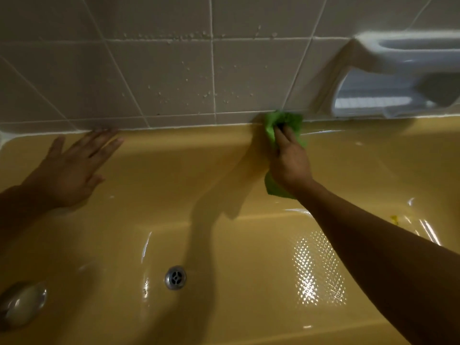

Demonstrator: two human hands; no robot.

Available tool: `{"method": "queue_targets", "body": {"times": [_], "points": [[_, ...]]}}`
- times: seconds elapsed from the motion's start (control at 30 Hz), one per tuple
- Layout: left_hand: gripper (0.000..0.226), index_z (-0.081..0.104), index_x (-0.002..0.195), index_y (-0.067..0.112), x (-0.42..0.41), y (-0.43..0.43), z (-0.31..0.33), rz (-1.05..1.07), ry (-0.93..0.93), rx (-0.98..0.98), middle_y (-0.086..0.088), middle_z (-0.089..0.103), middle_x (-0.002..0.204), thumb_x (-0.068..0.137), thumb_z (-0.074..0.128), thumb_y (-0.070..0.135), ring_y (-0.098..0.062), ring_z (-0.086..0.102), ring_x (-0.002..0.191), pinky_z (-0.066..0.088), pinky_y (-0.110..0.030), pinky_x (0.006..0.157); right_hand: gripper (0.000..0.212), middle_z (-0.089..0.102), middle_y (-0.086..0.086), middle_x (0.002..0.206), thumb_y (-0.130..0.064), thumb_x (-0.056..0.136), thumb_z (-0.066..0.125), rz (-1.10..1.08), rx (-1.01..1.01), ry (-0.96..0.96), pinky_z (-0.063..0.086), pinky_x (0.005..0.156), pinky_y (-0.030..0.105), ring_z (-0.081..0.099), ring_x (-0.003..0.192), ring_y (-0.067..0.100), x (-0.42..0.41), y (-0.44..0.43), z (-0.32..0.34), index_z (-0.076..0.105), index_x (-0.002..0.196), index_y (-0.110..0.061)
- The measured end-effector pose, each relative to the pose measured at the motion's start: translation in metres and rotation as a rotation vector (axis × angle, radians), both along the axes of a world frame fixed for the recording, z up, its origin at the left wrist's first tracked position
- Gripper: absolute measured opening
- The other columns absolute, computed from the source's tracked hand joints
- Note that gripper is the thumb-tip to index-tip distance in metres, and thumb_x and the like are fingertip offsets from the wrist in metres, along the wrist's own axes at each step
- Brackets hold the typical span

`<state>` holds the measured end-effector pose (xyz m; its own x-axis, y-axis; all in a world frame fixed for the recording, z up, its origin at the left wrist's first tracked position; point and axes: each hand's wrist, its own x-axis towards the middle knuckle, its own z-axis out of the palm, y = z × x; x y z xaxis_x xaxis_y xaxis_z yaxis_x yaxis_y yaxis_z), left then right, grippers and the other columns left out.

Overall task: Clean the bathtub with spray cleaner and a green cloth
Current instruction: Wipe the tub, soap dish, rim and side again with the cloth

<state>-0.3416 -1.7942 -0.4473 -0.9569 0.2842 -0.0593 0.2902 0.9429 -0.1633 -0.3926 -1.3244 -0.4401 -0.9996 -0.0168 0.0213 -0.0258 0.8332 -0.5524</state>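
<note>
Along the far ledge of the yellow bathtub (174, 138), where the enamel met the tiled wall (161, 78), the green cloth (283, 123) was bunched in the right hand (290, 160). Its fingers curled round the cloth and pressed it into the seam, and a loose tail hung out below the wrist. The left hand (74, 165) lay open and flat on the tub's inner wall, well apart to the left, with straight fingers reaching up to the same seam and holding nothing. The ledge ran side to side across the view, so the likely next wipe would follow that line, with the right hand already on it and a bare stretch between the two hands. Droplets speckled the tiles above. A white ceramic soap dish (398, 78) was set into the wall just right of the cloth. Down on the glossy tub floor sat the metal drain (175, 277), beside a patterned non-slip patch (318, 270). No spray cleaner was in view.
</note>
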Motion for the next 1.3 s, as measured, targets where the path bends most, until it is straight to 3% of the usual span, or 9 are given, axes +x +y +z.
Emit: {"method": "queue_targets", "body": {"times": [0.13,0.33,0.43,0.57,0.67,0.87,1.0,1.17,1.3], "points": [[0.108,0.010,0.165,0.026,0.000,-0.008,-0.005,-0.027,0.069,0.024,0.008,0.002,0.173,0.081,0.077,0.032,-0.022,0.015,0.158,-0.017,-0.035,0.114,0.060,0.047,0.007,0.156,-0.004,0.094,0.047,-0.025,-0.016,0.045,0.043,0.104,0.037,0.053,0.131,0.035,0.002,0.020,0.008,0.047,0.152,-0.019],[0.087,0.018,0.164,0.025,-0.005,-0.017,0.001,-0.094,0.006,0.009,0.004,0.009,0.173,0.087,0.042,0.057,-0.021,0.014,0.158,-0.017,-0.038,0.118,0.065,0.069,0.016,0.116,-0.014,0.073,0.032,-0.541,-0.225,0.115,0.050,0.091,0.042,0.061,0.108,0.038,0.014,0.076,0.030,0.064,0.130,-0.021],[0.086,0.021,0.164,0.022,-0.003,-0.016,-0.003,-0.121,0.057,0.004,0.002,0.010,0.173,0.088,0.041,0.056,-0.021,0.015,0.158,-0.011,-0.044,0.119,0.064,0.068,0.022,0.114,-0.012,0.072,0.033,-0.524,-0.200,0.044,0.051,0.096,0.053,0.061,0.109,0.042,0.000,0.075,0.035,0.066,0.126,-0.014],[0.084,0.022,0.164,0.021,-0.003,-0.015,-0.003,-0.144,0.086,-0.013,0.001,0.011,0.173,0.089,0.039,0.056,-0.022,0.017,0.158,-0.005,-0.048,0.119,0.049,0.070,0.020,0.112,-0.037,0.083,0.052,-0.323,-0.136,0.001,0.049,0.084,0.037,0.064,0.104,0.036,-0.005,0.024,0.036,0.069,0.118,-0.008],[0.083,0.021,0.164,0.020,-0.002,-0.015,-0.003,-0.154,0.107,-0.046,0.000,0.010,0.173,0.090,0.037,0.055,-0.023,0.016,0.158,-0.001,-0.051,0.119,0.033,0.068,0.019,0.120,-0.027,0.093,0.058,-0.153,0.018,0.076,0.045,0.083,0.034,0.064,0.105,0.037,-0.006,-0.027,0.019,0.067,0.119,-0.008],[0.082,0.019,0.164,0.021,-0.003,-0.016,-0.004,-0.152,0.113,-0.049,0.000,0.010,0.173,0.091,0.034,0.056,-0.023,0.016,0.158,-0.001,-0.052,0.119,0.057,0.034,0.021,0.161,0.005,0.094,0.042,-0.053,0.125,0.022,0.038,0.115,0.044,0.045,0.138,0.040,-0.001,-0.082,0.009,0.045,0.150,-0.006],[0.082,0.020,0.164,0.021,-0.002,-0.016,-0.003,-0.156,0.111,-0.036,0.001,0.011,0.173,0.091,0.034,0.055,-0.022,0.017,0.158,-0.002,-0.051,0.118,0.054,0.058,0.015,0.144,0.003,0.091,0.051,-0.039,-0.165,0.044,0.038,0.109,0.027,0.055,0.129,0.032,0.013,-0.051,0.023,0.057,0.143,-0.011],[0.082,0.019,0.164,0.022,-0.002,-0.015,-0.003,-0.153,0.105,-0.045,0.001,0.010,0.173,0.091,0.034,0.056,-0.022,0.016,0.158,-0.002,-0.051,0.118,0.029,0.069,0.019,0.096,-0.030,0.098,0.064,-0.631,-0.536,-0.272,0.055,0.082,0.045,0.067,0.095,0.039,0.029,-0.011,0.016,0.067,0.088,-0.003],[0.082,0.018,0.164,0.023,-0.002,-0.016,-0.004,-0.146,0.095,-0.033,0.003,0.009,0.173,0.091,0.034,0.056,-0.020,0.014,0.158,-0.007,-0.049,0.118,0.032,0.065,0.010,0.117,-0.041,0.106,0.049,-0.644,-0.909,-0.615,0.052,0.087,0.055,0.061,0.108,0.033,0.048,-0.001,0.009,0.057,0.125,-0.016]]}}
